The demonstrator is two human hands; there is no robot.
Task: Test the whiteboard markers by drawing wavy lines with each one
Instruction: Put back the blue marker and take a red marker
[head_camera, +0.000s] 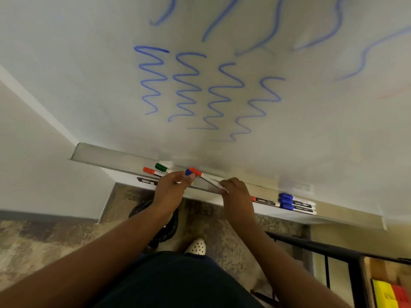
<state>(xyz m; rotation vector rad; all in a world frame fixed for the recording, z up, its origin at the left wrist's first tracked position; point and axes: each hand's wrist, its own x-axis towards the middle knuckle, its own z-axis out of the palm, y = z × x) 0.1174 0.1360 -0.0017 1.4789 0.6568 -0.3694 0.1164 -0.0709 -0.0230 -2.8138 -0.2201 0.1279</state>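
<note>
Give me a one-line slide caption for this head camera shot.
Right hand holds a red-capped marker over the tray; left hand grips a blue-capped one beneath blue wavy lines.

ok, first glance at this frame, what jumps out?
The blue wavy lines filling the middle of the white whiteboard stand out first. Below them, at the grey metal marker tray, the left hand holds a blue-capped marker while the right hand grips a red-capped white marker. Three blue-capped markers lie stacked at the tray's right.
</note>
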